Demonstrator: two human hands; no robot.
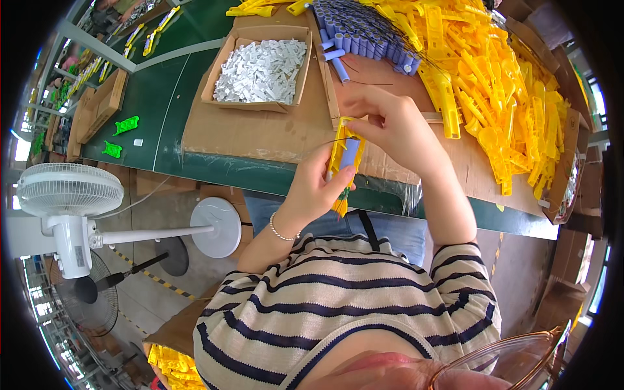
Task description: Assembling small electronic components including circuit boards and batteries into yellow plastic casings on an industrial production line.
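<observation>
My left hand is closed around a yellow plastic casing, holding it tilted over the table's near edge. Inside the casing lies a purple-blue cylindrical battery cell, with the left thumb against its lower end. Thin dark wires cross the casing. My right hand comes in from the right, its bent fingers and thumb closed at the casing's far end. Whether those fingertips also pinch a small part is hidden.
Ahead stands a cardboard tray of small white pieces. Many wired purple-blue cells lie beyond my hands. Yellow casings are heaped at right. Two green parts lie at left, above a white fan.
</observation>
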